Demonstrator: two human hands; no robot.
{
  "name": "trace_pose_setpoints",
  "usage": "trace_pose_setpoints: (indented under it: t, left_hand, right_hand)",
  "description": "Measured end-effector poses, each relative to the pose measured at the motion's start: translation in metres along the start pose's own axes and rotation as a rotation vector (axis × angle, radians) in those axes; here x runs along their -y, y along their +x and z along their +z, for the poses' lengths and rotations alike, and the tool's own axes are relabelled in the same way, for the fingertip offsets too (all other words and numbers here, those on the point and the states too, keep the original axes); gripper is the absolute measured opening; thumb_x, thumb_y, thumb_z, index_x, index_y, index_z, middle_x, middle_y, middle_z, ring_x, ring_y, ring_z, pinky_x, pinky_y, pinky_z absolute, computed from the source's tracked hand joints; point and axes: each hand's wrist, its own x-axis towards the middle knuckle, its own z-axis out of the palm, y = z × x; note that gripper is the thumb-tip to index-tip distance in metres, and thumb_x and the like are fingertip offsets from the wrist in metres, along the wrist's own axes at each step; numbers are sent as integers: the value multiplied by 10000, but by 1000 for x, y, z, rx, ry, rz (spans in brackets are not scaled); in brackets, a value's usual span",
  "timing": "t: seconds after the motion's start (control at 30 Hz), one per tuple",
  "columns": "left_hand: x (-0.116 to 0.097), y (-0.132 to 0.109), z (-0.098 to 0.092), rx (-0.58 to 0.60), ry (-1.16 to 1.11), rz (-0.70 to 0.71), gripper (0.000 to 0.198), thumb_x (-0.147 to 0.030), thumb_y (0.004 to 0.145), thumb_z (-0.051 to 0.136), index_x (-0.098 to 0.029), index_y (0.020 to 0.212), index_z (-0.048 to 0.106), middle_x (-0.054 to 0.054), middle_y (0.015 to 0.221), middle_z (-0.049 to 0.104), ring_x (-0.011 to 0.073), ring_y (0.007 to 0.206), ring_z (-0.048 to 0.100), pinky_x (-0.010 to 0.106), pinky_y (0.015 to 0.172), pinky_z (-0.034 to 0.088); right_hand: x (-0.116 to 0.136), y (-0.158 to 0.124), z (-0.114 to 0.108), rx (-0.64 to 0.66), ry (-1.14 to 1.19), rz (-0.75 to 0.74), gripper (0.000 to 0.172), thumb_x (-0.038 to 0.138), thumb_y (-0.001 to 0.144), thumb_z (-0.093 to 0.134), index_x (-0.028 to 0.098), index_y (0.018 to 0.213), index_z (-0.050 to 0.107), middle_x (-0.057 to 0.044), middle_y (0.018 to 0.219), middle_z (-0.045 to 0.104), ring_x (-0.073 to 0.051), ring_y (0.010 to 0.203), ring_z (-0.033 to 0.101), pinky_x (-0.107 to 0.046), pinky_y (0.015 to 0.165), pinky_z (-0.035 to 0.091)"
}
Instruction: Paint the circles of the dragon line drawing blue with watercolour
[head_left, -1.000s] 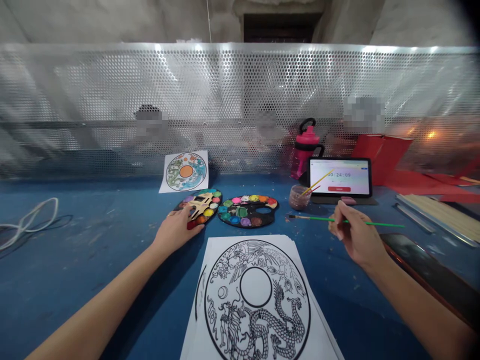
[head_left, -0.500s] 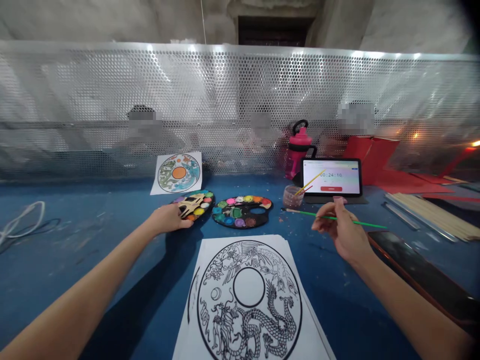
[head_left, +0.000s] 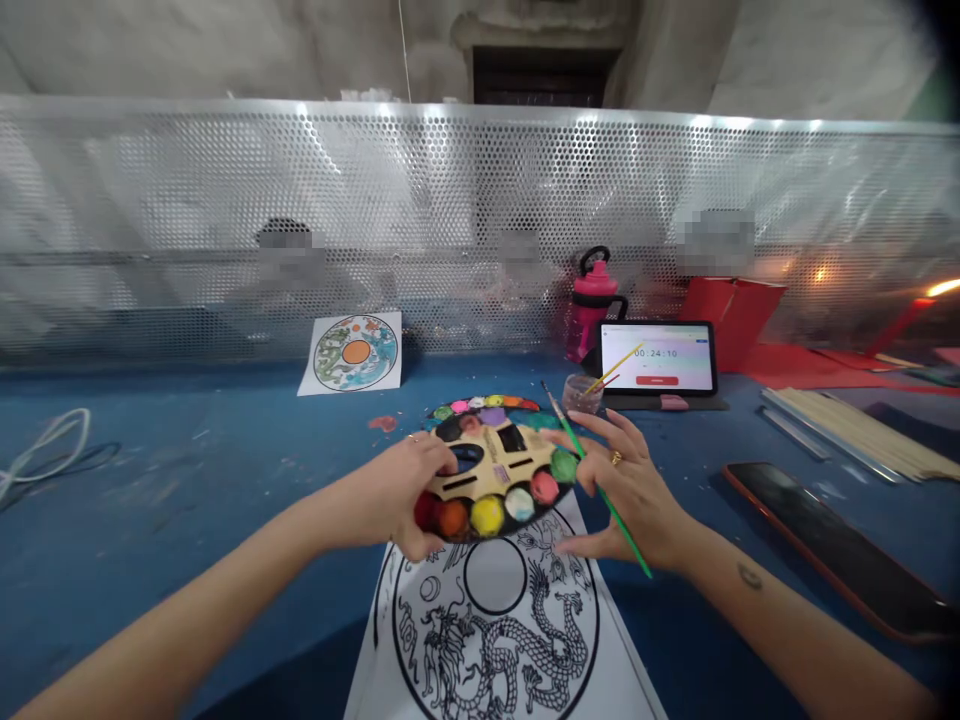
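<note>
My left hand [head_left: 420, 485] grips a paint palette [head_left: 491, 462] by its left side, near the thumb hole. The palette is raised above the top of a printed sheet [head_left: 517, 620] with dragon and phoenix line art. My right hand [head_left: 619, 490] holds a green-handled paintbrush [head_left: 574, 435], bristles pointing up and away. Its fingers reach around the palette's right edge; whether they touch it, I cannot tell. Behind the raised palette, a second palette [head_left: 478, 403] lies mostly hidden on the blue table.
A coloured sample sheet [head_left: 356, 352] leans at the back left. Toward the back right stand a plastic cup [head_left: 583, 394] with brushes, a tablet [head_left: 658, 357] and a pink bottle [head_left: 594, 310]. A phone [head_left: 832, 545] lies at right, a white cable [head_left: 52, 440] at left.
My left hand has lifted the palette off the table and brought it rightward over the sheet. My right hand has moved left to its edge, with the brush turned more upright.
</note>
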Motion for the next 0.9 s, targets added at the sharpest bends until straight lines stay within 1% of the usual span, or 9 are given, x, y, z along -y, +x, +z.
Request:
trace_pose_setpoints:
  t: [0.17,0.3,0.4,0.47,0.53,0.7,0.8,0.87,0.9]
  left_hand:
    - [-16,17,11,9,-53,134,570,-323,414,701,-156,921,500,64,878,526,238,823,497,347,708,446]
    - [-23,26,15,41,-96,140,517,-336,456,701,-161,896,493,59,876,526,222,806,500,331,701,454]
    - [-29,35,17,60,-115,148,510,-349,443,706,-165,865,485,48,847,522,208,758,494,317,654,448]
    - [-31,41,20,50,-117,175,508,-359,442,701,-167,859,484,47,838,521,209,752,488,325,653,442]
    - [-33,47,22,51,-118,196,499,-355,439,707,-166,849,493,43,815,518,214,758,483,334,668,439]
    - [-42,56,21,24,-165,135,536,-352,449,749,-148,899,542,46,828,529,225,814,485,340,707,449]
    - [-33,62,13,9,-242,157,504,-407,567,721,-163,983,574,56,912,570,223,893,506,324,753,460]
    - [-15,67,7,-5,-256,203,460,-433,699,643,-204,1088,556,46,1056,588,202,981,517,311,822,452]
    - [-3,71,6,-57,-207,172,435,-443,758,590,-221,1127,529,36,1095,587,180,975,534,295,819,453]
  right_hand:
    - [-3,-4,6,56,-36,-34,427,567,650,665,219,779,456,-100,1290,560,-294,1314,344,-564,1111,84]
    - [7,-4,5,105,-90,-151,297,457,711,647,214,822,518,-105,1262,577,-273,1303,361,-552,1120,60]
    - [19,-4,4,143,-129,-167,278,351,728,629,207,960,575,-96,1159,633,-272,1269,400,-529,1133,-2]
    - [24,-4,3,116,-159,-152,297,226,741,587,194,1036,585,-85,1027,677,-267,1210,459,-531,1135,-13]
    - [25,-5,5,72,-182,-136,283,129,757,532,187,1027,597,-74,940,693,-254,1150,509,-557,1130,15]
    - [23,-6,9,-34,-232,-174,253,14,833,429,184,907,601,-69,939,709,-229,1166,523,-597,1107,122]
    - [20,-4,5,-75,-253,-180,238,4,836,458,198,852,595,-36,991,713,-212,1156,545,-553,1122,126]
    - [17,-3,-1,-96,-256,-149,237,8,832,484,209,885,597,-11,1051,703,-205,1146,557,-527,1131,120]
    - [14,-2,-5,-105,-262,-130,255,6,830,490,214,929,597,-6,1076,696,-204,1147,557,-526,1130,118]
